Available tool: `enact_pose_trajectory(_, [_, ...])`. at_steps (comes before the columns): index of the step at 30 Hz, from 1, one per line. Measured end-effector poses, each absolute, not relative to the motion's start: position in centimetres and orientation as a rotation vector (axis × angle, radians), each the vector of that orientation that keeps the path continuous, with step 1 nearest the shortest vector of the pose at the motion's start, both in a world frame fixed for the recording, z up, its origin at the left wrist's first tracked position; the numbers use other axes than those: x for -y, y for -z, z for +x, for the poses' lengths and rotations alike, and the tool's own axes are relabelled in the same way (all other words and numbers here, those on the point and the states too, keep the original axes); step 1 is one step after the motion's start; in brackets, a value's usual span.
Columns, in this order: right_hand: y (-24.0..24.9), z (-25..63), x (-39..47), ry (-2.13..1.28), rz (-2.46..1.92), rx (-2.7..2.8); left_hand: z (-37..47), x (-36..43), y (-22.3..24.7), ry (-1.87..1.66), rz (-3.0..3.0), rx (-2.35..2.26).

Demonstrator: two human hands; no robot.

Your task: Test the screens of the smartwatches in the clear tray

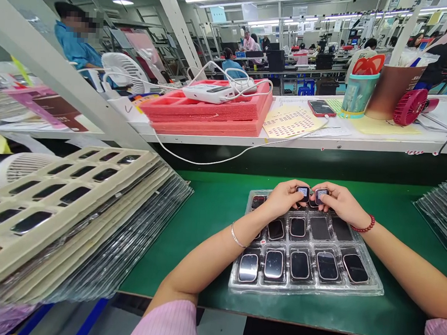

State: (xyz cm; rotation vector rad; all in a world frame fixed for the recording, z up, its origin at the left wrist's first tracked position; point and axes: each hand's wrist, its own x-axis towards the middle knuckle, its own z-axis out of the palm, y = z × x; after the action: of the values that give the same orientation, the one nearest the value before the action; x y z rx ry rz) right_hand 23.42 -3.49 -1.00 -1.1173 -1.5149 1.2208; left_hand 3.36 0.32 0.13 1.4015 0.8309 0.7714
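Over the back row of a clear plastic tray (374, 287), my left hand (284, 196) pinches a small dark watch-like unit (303, 192) with a printed code label facing up. Close beside it, my right hand (335, 198) holds a second such unit (321, 195), also showing a code label. The front row of the tray holds several rounded dark-screened units (299, 265). In the middle row, two pockets at the right (320, 228) show no framed unit. My hands partly cover the back row.
Stacked trays (77, 200) with dark screens lean at the left; more clear trays (440, 211) stand at the right edge. A shelf (217, 140) behind the green mat (191, 225) holds red foam (207, 118), a phone (322, 108), a cup (360, 92) and a cable. People sit beyond.
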Motion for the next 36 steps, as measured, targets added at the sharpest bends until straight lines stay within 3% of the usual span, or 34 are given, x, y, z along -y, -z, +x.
enact_pose_trajectory(36, [0.73, 23.07, 3.68, -1.117, -1.133, 1.562, 3.74, -0.05, 0.67, -0.851, 1.473, -0.793])
